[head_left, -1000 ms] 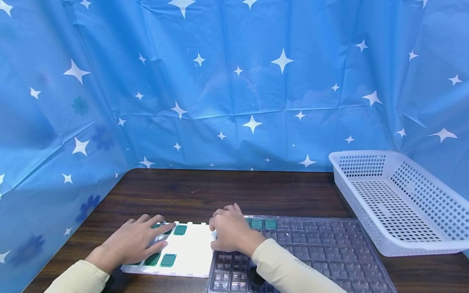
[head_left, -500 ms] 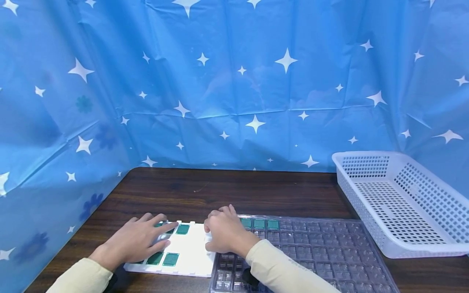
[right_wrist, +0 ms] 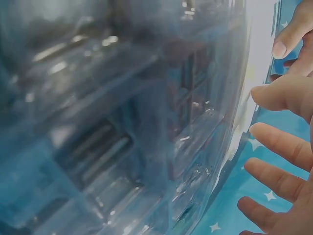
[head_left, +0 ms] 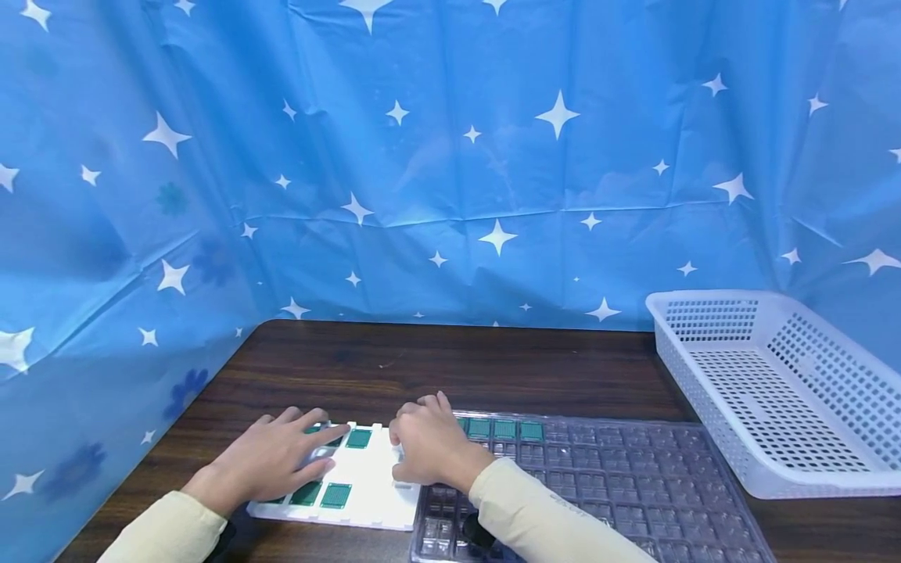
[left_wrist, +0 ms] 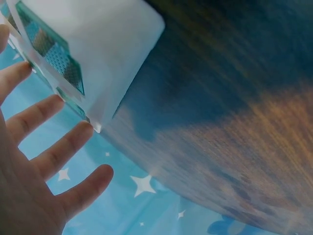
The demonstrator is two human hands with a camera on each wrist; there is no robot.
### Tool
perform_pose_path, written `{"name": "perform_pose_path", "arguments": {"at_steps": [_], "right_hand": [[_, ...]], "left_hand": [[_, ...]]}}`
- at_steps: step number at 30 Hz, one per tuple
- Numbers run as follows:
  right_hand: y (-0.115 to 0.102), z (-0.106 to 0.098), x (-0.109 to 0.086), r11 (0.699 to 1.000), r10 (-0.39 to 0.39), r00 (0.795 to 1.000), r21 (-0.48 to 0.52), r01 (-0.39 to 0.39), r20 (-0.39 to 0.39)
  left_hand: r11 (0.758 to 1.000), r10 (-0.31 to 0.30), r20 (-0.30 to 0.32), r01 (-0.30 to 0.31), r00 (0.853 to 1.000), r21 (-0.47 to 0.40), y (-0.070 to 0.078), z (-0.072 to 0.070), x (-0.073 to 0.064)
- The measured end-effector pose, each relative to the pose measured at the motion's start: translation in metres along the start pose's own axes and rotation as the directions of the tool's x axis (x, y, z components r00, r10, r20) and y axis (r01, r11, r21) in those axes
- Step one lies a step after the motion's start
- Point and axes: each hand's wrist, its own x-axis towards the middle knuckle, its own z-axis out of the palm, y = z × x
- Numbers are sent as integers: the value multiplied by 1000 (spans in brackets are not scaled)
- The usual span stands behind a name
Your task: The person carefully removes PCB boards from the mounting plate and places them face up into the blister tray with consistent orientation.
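My left hand (head_left: 271, 461) lies over the left part of a white plate (head_left: 376, 500), fingers spread and straight. Green circuit boards sit on that plate: one (head_left: 359, 439) at its far edge, another (head_left: 336, 495) at its near edge, others partly under my hand. In the left wrist view, my left fingertips (left_wrist: 88, 128) reach the plate's edge. My right hand (head_left: 431, 447) is at the plate's right end, beside a clear compartment tray (head_left: 619, 489). From the right wrist view, its fingers (right_wrist: 276, 178) look extended and apart, with no held thing visible.
Several green boards (head_left: 504, 428) fill compartments along the tray's far left row. A white perforated basket (head_left: 760, 391) stands on the right of the dark wooden table (head_left: 450, 367). Blue star-patterned cloth (head_left: 457, 164) hangs behind and at the left.
The whole scene shifts slightly right in the head view. Against the plate, my right hand has moved a little left over its right end; my left hand stays in place.
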Motion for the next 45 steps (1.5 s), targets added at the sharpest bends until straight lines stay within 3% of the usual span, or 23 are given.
{"name": "perform_pose_path", "arguments": {"at_steps": [18,36,45], "right_hand": [[-14,2,11,1000,26,1000,1,-26,14],[-24,5,22,999,24,1000,33,-24,4],[-32,9,30,999,29,999,34,-29,17]], "left_hand": [[1000,-17,13,17,1000,4,-4,1,-4],[1000,-3,-19,3,1000,-5,-2,2,-3],[1000,-16,8,16,1000,-13,-1,0,-3]]}}
